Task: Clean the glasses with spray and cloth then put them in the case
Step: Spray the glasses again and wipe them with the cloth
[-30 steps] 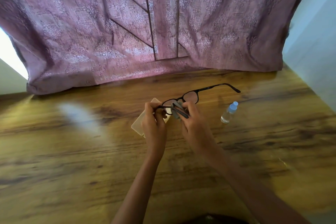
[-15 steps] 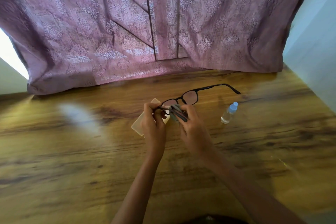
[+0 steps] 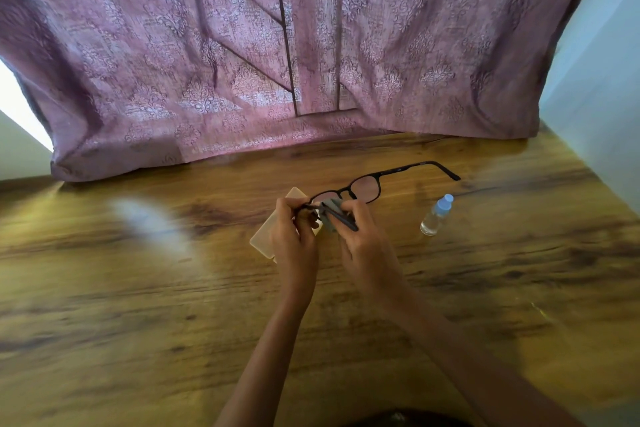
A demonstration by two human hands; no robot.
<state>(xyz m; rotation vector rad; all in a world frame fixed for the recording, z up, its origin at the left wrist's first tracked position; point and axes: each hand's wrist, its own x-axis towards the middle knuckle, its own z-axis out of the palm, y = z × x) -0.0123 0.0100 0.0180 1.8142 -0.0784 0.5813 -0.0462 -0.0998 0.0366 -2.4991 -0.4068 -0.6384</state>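
Black-framed glasses [image 3: 367, 186] are held above the wooden table [image 3: 138, 288], one temple arm stretching out to the right. My left hand [image 3: 294, 239] pinches the frame's left end. My right hand [image 3: 360, 239] grips a grey cloth [image 3: 329, 215] against the left lens, with the other temple lying across its fingers. A pale beige case [image 3: 268, 236] lies flat on the table under my left hand, partly hidden. A small clear spray bottle [image 3: 435, 217] with a light blue cap lies to the right of my hands.
A mauve patterned curtain [image 3: 277, 62] hangs along the table's far edge. A white wall [image 3: 602, 80] borders the right side. A bright blurred patch [image 3: 145, 218] shows on the wood at the left.
My right hand has shifted the cloth slightly on the left lens. The glasses, case and bottle stay where they were.
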